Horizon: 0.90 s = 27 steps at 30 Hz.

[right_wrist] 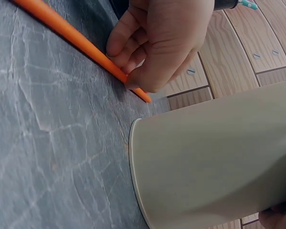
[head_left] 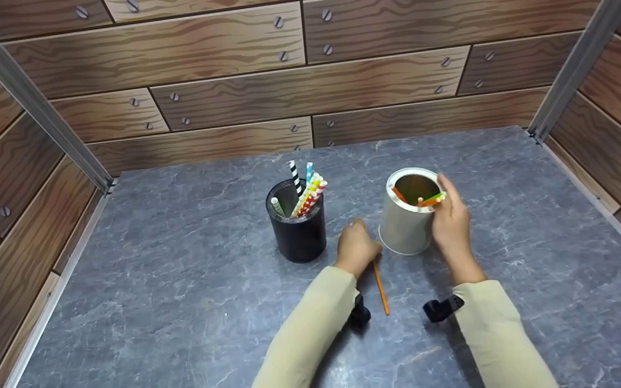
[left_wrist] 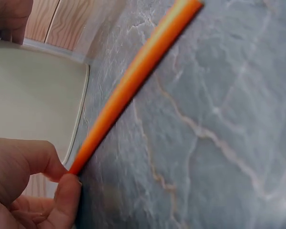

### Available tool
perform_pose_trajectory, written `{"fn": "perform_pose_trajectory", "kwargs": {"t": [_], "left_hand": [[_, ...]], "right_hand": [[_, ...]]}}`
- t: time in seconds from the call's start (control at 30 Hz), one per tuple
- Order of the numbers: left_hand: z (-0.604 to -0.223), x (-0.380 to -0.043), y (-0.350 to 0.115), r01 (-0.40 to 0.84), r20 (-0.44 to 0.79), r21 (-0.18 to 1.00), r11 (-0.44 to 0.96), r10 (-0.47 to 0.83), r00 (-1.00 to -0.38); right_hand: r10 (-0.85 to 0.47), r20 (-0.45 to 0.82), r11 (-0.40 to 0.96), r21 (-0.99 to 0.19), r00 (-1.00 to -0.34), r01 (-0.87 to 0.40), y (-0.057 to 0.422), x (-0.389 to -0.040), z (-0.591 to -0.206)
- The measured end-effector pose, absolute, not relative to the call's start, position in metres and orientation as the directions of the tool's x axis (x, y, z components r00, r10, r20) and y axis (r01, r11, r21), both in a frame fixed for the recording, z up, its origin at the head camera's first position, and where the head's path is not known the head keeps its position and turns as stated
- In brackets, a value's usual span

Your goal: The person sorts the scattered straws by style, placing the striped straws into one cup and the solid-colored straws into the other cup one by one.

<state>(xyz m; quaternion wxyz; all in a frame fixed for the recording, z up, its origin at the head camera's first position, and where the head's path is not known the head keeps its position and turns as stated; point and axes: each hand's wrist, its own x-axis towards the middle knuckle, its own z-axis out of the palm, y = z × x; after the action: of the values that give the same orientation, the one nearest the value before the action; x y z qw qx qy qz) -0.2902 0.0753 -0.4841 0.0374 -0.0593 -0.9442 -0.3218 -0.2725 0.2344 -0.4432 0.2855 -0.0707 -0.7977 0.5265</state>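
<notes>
My left hand (head_left: 358, 248) pinches a slim orange stick (head_left: 380, 288) near its far end, between thumb and fingertips. The stick lies low along the tabletop, its other end pointing toward me. My right hand (head_left: 452, 221) holds the right side of an off-white can (head_left: 405, 231), which stands upright. Several slim orange and green sticks (head_left: 432, 200) with pale tips lean inside it. Left of my left hand is a black cup (head_left: 299, 240) with several patterned paper straws (head_left: 310, 196). The right wrist view shows the pinch close up, beside the can's base.
The grey marbled tabletop (head_left: 181, 280) runs back to a wood-patterned wall (head_left: 235, 81). Similar side walls with metal corner posts (head_left: 46, 91) rise at left and right. A small black camera (head_left: 442, 309) sits on my right wrist.
</notes>
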Motion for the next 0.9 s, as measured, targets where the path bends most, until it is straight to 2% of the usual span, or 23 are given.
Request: {"fn": "perform_pose_trajectory", "kwargs": {"t": [0.2,0.4,0.67,0.9], "left_hand": [[-0.482,-0.290,0.077,0.158,0.094,0.534,0.831,0.128,-0.987],[-0.477,-0.292,0.073,0.133,0.036,0.594,0.794,0.138,-0.990],[-0.475,-0.295,0.067,-0.052,-0.152,0.759,0.649,0.100,-0.983],[-0.478,-0.296,0.062,-0.258,-0.321,0.880,0.400,0.099,-0.942]], "right_hand": [[0.408,0.399,0.436,-0.875,-0.821,-0.209,0.233,-0.273,-0.443],[0.410,0.402,0.441,-0.873,-0.819,-0.207,0.234,-0.273,-0.443],[0.408,0.373,0.427,-0.885,-0.834,-0.187,0.234,-0.272,-0.442],[0.392,0.346,0.407,-0.896,-0.853,-0.176,0.236,-0.272,-0.442]]}}
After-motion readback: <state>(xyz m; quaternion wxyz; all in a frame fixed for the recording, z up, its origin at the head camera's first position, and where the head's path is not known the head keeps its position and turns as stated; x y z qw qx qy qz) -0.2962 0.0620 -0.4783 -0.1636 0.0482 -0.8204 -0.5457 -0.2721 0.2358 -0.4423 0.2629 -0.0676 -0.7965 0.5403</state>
